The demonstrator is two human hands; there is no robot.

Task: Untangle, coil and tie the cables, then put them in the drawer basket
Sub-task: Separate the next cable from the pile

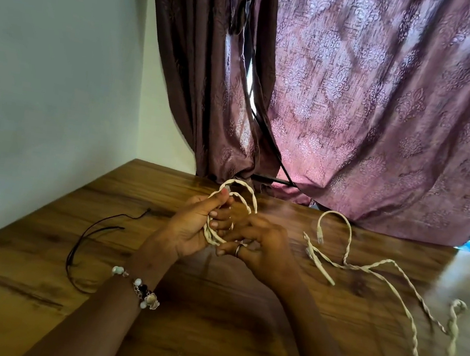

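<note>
A cream twisted cable coil stands up between my hands above the wooden table. My left hand grips the coil's loops, thumb pressed on top. My right hand, with a ring on one finger, pinches the lower part of the same coil. The rest of the cream cable trails loose over the table to the right, ending in a clear plug. A thin black cord lies on the table to the left, apart from both hands. No drawer basket is in view.
A purple patterned curtain hangs behind the table, its hem resting on the far edge. A black cable runs down between the curtain panels. A pale wall bounds the table's left side.
</note>
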